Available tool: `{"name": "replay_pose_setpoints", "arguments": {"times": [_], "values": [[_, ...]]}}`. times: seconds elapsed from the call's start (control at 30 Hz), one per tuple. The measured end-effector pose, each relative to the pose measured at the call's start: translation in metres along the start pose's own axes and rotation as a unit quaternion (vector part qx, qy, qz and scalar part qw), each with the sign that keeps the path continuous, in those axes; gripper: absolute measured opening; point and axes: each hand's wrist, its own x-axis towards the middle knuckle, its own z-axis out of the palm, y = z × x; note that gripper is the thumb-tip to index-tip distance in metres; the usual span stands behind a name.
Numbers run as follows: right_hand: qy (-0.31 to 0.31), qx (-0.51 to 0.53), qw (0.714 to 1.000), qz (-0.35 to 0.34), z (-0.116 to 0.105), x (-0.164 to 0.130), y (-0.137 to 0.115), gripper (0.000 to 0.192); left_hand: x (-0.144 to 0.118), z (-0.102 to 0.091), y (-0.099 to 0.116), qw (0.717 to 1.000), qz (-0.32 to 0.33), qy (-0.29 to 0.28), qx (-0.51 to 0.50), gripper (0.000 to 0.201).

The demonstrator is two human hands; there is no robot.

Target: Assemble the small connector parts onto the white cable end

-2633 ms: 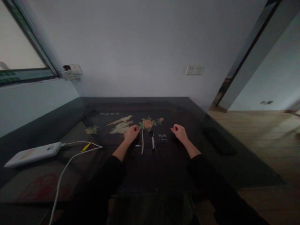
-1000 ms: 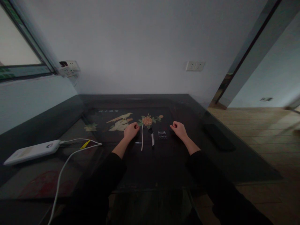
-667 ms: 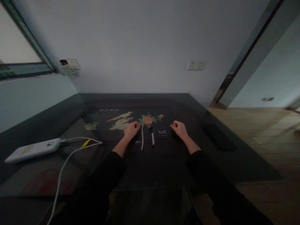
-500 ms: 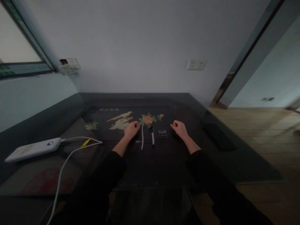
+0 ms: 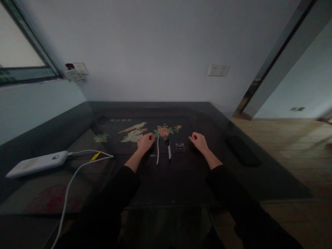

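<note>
Black and glossy, the surface is stretching towards a pale wall in the head view. On it the two hands are resting well apart, both curled into loose fists, with nothing showing in either grip. Between them three small things are lying in a row: a white cord just beside the left hand, a slim black-and-white tool in the middle, and a small clear case nearer the right hand; neither hand is touching them. A flower pattern is showing just beyond the tool. Farther left, a white power bank is lying with a cable bearing a yellow tag, while a dark flat object is lying to the right.
</note>
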Motion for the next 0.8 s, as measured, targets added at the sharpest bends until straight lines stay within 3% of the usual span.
{"name": "replay_pose_setpoints", "arguments": {"times": [0.8], "values": [[-0.002, 0.004, 1.0, -0.001, 0.0007, 0.0005, 0.001, 0.034, 0.0024, 0.0035, -0.0029, 1.0, 0.002, 0.003, 0.011, 0.022]]}}
